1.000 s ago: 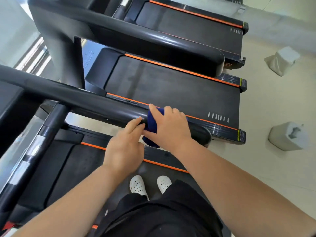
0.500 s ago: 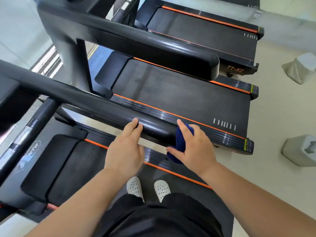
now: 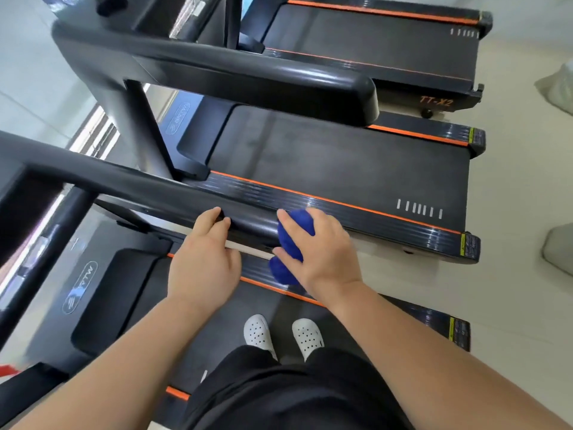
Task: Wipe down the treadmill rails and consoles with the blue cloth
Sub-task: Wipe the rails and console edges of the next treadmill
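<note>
2 hands meet on the nearest treadmill's handrail (image 3: 139, 187), a long black bar running from upper left down to its free end at lower right. The right hand (image 3: 325, 256) is curled around the bunched blue cloth (image 3: 294, 231), pressing it over that end. The left hand (image 3: 204, 268) lies just beside it up the bar, fingers nearly flat, holding nothing. The rest of the rail lies up-left of the cloth, so the next stroke probably runs that way.
</note>
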